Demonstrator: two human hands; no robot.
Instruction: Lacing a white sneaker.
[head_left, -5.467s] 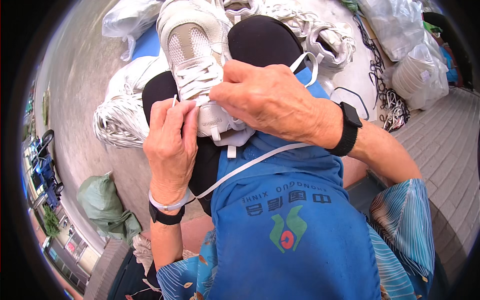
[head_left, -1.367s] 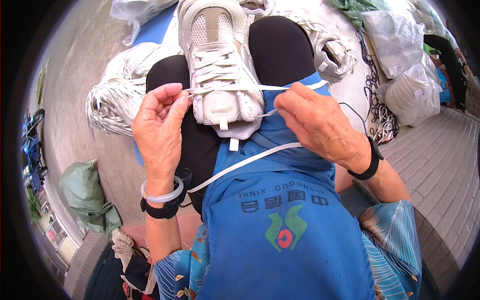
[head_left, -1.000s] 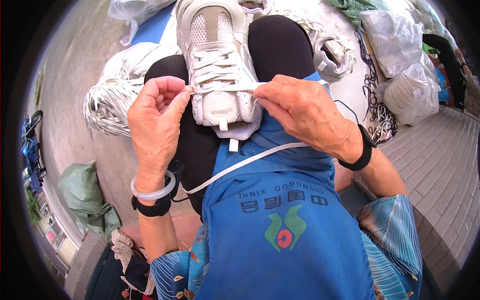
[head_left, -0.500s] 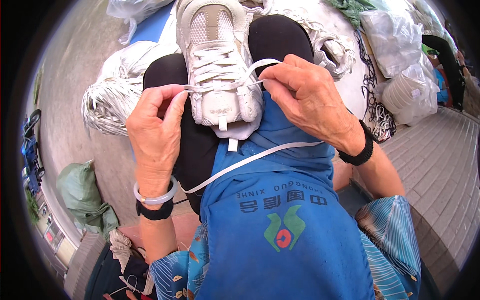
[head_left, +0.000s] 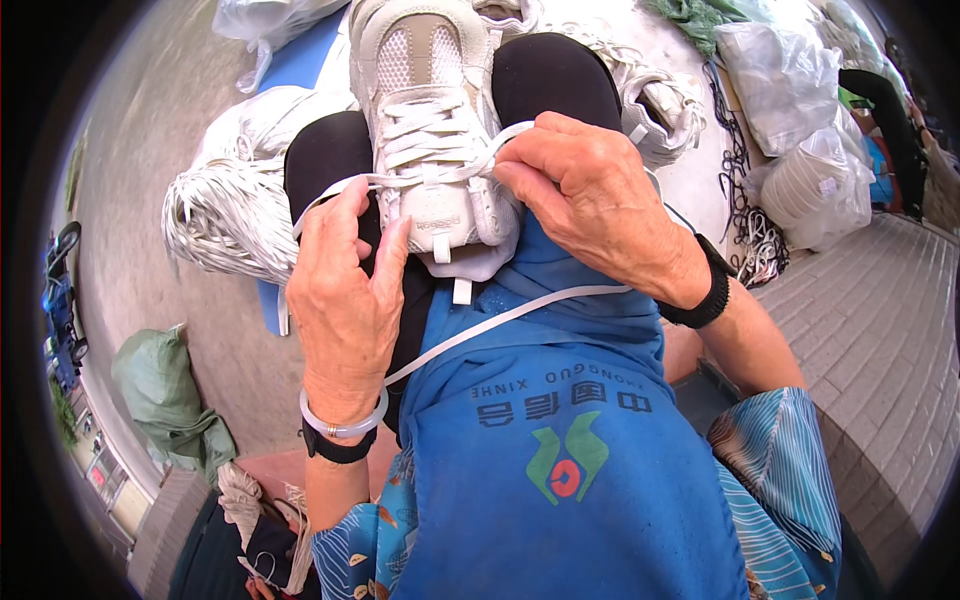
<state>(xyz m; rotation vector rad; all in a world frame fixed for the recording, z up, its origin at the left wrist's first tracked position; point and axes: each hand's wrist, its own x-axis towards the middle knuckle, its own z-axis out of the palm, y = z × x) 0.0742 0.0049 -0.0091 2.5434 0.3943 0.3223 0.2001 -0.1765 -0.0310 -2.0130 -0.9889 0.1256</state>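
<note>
A white and beige sneaker (head_left: 425,60) rests between my black-clad knees, toe away from me, its tongue and heel loops nearest my apron. A flat white shoelace (head_left: 420,178) criss-crosses its eyelets, and loose ends come off both sides. My right hand (head_left: 590,205) pinches the lace by the right upper eyelets, with a small loop rising beside the fingertips. My left hand (head_left: 350,285) is at the shoe's left collar, thumb and index finger apart. The left lace end passes by its index finger. One length of lace crosses the blue apron (head_left: 560,400).
A thick bundle of white laces (head_left: 225,210) lies left of my knee. More white sneakers (head_left: 662,110) are at the right, beside dark tangled laces (head_left: 738,170) and clear plastic bags (head_left: 785,85). A green sack (head_left: 165,385) sits at the lower left.
My left hand has moved right and toward me, opening its pinch on the left lace end. My right hand has shifted slightly left, still pinching the lace close to the eyelets.
</note>
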